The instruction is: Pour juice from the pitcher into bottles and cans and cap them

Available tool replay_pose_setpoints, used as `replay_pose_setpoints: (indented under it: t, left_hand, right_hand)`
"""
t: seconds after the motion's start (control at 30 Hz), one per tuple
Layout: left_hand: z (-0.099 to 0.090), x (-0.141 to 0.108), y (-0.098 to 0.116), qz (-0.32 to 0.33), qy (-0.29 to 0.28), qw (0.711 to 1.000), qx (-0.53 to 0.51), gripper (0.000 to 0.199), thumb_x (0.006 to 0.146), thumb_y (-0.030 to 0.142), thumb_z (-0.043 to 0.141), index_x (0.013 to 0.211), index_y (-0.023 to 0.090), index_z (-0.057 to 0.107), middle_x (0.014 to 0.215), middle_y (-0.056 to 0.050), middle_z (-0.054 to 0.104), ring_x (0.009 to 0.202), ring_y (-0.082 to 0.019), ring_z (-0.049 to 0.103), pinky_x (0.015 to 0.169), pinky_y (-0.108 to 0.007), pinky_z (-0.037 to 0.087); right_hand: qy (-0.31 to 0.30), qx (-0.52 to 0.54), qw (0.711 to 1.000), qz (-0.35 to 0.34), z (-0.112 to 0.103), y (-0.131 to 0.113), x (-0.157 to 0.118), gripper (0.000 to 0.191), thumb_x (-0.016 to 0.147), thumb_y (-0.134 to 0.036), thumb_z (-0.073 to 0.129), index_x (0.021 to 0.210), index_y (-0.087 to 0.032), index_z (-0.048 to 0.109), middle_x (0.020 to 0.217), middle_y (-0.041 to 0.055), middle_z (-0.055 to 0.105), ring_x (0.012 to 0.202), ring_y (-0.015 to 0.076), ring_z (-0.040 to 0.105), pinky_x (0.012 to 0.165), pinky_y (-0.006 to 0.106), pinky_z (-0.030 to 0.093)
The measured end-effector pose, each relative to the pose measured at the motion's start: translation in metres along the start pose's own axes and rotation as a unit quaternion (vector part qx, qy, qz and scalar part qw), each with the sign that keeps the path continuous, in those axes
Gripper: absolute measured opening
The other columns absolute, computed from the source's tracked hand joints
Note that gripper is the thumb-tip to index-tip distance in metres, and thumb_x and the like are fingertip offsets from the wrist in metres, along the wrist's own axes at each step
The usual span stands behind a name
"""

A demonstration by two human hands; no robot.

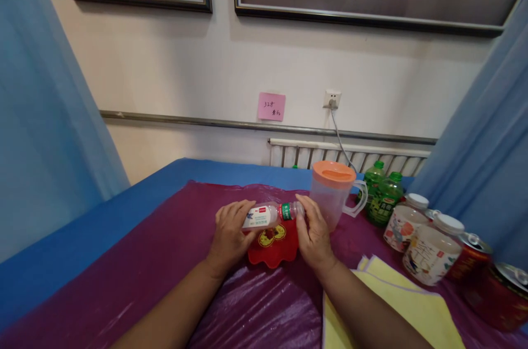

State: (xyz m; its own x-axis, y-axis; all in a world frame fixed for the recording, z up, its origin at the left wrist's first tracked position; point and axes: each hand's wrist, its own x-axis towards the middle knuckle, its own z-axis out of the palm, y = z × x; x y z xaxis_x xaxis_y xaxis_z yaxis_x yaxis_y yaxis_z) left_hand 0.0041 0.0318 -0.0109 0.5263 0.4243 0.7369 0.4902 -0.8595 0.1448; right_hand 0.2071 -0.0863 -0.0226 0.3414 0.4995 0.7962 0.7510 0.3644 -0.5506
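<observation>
A clear plastic bottle (pixel 264 216) with a white and green label lies sideways between my hands, above the table. My left hand (pixel 233 228) is closed around its bottom end. At the neck end, the fingers of my right hand (pixel 314 233) close on the bottle; whether a cap is there I cannot make out. Below the bottle sits a red scalloped tray (pixel 273 252) with a gold emblem, partly hidden by my hands. Just behind my right hand stands a clear pitcher (pixel 330 195) with an orange lid.
Green bottles (pixel 384 199), white-lidded jars (pixel 433 250) and red cans (pixel 501 294) line the right side. A yellow cloth (pixel 396 299) lies near my right forearm. Purple plastic sheeting (pixel 157 261) covers the blue table (pixel 223 169). A radiator (pixel 305 153) runs along the wall behind.
</observation>
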Motion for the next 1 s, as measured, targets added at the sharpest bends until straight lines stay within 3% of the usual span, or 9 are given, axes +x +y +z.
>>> replay_pose_setpoints:
  t: [0.13,0.33,0.43,0.67,0.87,1.0]
  left_hand:
    - [0.0021,0.0002,-0.0018,-0.003,0.008,1.0,0.01,0.049,0.087,0.043,0.066,0.131,0.022,0.061,0.124,-0.013,0.071,0.113,-0.032,0.063,0.102,-0.049,0.041]
    - [0.0012,-0.0003,-0.0038,0.004,0.007,1.0,0.013,0.049,0.088,0.04,0.065,0.133,0.021,0.06,0.125,-0.013,0.07,0.115,-0.032,0.062,0.103,-0.049,0.04]
    - [0.0019,-0.0001,-0.0055,-0.002,0.004,1.0,0.015,0.049,0.087,0.038,0.065,0.133,0.021,0.06,0.126,-0.013,0.07,0.115,-0.032,0.062,0.103,-0.049,0.04]
    - [0.0022,0.0009,-0.0052,-0.006,0.0,1.0,0.013,0.049,0.087,0.04,0.063,0.133,0.023,0.061,0.126,-0.012,0.07,0.115,-0.032,0.062,0.103,-0.049,0.041]
    - [0.0018,-0.0002,-0.006,-0.002,-0.001,1.0,0.009,0.049,0.088,0.04,0.063,0.134,0.023,0.06,0.127,-0.012,0.07,0.116,-0.031,0.062,0.104,-0.049,0.04]
    - [0.0011,0.0001,-0.0056,0.0,-0.007,1.0,0.003,0.05,0.087,0.04,0.064,0.134,0.023,0.06,0.127,-0.012,0.07,0.116,-0.032,0.062,0.104,-0.05,0.04]
  right_hand:
    - [0.024,0.006,0.999,0.041,0.001,0.0015,-0.002,0.045,0.101,-0.03,0.046,0.145,-0.023,0.049,0.14,0.0139,0.056,0.126,0.0249,0.057,0.105,0.047,0.049]
    - [0.014,0.031,0.992,0.119,0.0017,0.0058,-0.0003,0.033,0.099,-0.044,0.053,0.117,-0.02,0.067,0.102,0.0087,0.067,0.094,0.0222,0.066,0.086,0.039,0.054]
    - [0.01,0.047,0.992,0.115,0.0025,0.0072,-0.0004,0.032,0.099,-0.042,0.053,0.118,-0.02,0.067,0.102,0.0089,0.067,0.094,0.0221,0.066,0.086,0.038,0.054]
    - [-0.001,0.065,0.994,0.083,0.0015,0.0073,-0.0033,0.045,0.101,-0.034,0.048,0.144,-0.022,0.052,0.133,0.0132,0.06,0.119,0.0244,0.06,0.099,0.042,0.052]
    - [0.017,0.06,0.993,0.1,0.0011,0.002,-0.0001,0.033,0.099,-0.039,0.055,0.125,-0.021,0.065,0.109,0.0091,0.065,0.099,0.0219,0.065,0.091,0.039,0.054]
    - [0.038,0.058,0.994,0.08,0.0008,-0.0016,0.0001,0.03,0.1,-0.035,0.051,0.125,-0.022,0.064,0.111,0.009,0.065,0.104,0.0222,0.064,0.093,0.039,0.053]
